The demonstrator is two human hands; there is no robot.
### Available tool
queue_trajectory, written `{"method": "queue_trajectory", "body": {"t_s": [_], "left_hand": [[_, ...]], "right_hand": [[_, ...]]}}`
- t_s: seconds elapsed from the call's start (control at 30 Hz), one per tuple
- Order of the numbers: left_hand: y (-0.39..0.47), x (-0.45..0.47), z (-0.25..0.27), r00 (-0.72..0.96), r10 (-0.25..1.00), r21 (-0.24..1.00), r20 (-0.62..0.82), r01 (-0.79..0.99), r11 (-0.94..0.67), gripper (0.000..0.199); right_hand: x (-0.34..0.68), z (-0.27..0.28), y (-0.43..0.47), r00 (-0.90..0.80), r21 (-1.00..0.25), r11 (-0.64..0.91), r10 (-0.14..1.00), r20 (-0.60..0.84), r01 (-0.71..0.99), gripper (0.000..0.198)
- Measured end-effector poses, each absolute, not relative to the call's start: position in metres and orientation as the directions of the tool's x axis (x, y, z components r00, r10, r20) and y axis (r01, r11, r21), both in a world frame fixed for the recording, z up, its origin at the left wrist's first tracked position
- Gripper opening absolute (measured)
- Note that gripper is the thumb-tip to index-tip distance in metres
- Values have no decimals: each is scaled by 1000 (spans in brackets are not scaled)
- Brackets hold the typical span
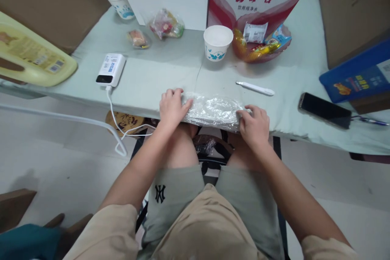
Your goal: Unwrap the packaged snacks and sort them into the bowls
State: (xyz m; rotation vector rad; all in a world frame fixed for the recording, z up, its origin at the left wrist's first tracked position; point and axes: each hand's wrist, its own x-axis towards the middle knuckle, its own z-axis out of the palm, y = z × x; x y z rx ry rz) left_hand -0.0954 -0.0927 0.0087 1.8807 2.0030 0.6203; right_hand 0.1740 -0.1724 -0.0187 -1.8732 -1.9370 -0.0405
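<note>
Crinkled clear plastic bundle [213,110] lies along near counter [170,77] edge — left hand [172,107] fingers pressed flat on one end, right hand [254,126] fingers pinching the other.

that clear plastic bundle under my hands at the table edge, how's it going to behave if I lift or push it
The plastic bundle looks crinkled and thin, so it is probably floppy and light. Its glossy film may slide easily on the table. It overhangs the near edge between the left hand and right hand, so a push could drop it.
</note>
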Motion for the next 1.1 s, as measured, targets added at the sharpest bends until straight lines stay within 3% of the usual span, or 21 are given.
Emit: {"method": "queue_trajectory", "body": {"t_s": [0.1, 0.17, 0.3, 0.4, 0.53, 0.63, 0.73, 0.8, 0.93, 1.0, 1.1], "left_hand": [[-86, -96, 9, -31, 999, 548, 17, 836, 17, 24], [-81, -95, 10, 7, 1000, 647, -15, 763, 4, 12], [-76, -92, 18, 87, 987, 916, -133, 392, 89, 7], [-75, -91, 23, 115, 968, 962, -224, 185, 200, 5], [-70, -97, 26, 183, 954, 960, -238, 196, 202, 6], [-66, -97, 30, 297, 921, 948, -252, 269, 172, 8], [-63, -90, 43, 396, 881, 933, -260, 339, 123, 9], [-59, -86, 56, 445, 855, 928, -267, 359, 103, 11], [-45, -89, 75, 448, 854, 946, -265, 292, 140, 28], [-41, -93, 73, 399, 887, 969, -233, 174, 177, 36], [-45, -91, 55, 442, 861, 955, -250, -34, 294, 46]], "right_hand": [[175, -17, -174, -23, -288, 109, 958, 286, 951, 32], [176, -17, -176, -39, -284, 124, 957, 286, 951, 32], [180, -20, -190, -79, -265, 165, 948, 307, 950, 32], [185, -21, -210, -114, -280, 196, 952, 284, 940, 38], [194, -6, -227, -63, -337, 197, 928, 368, 921, 49], [191, 14, -206, -44, -450, 265, 895, 444, 853, 60], [175, 27, -157, -195, -650, 356, 931, 309, 671, 82], [159, 29, -125, -324, -792, 291, 938, 126, 536, 89], [134, 26, -95, -517, -941, -19, 831, -203, 339, 35], [130, 24, -97, -462, -968, -157, 856, -231, 194, 27], [133, 21, -104, -286, -963, -261, 929, -233, -62, 36]]}}
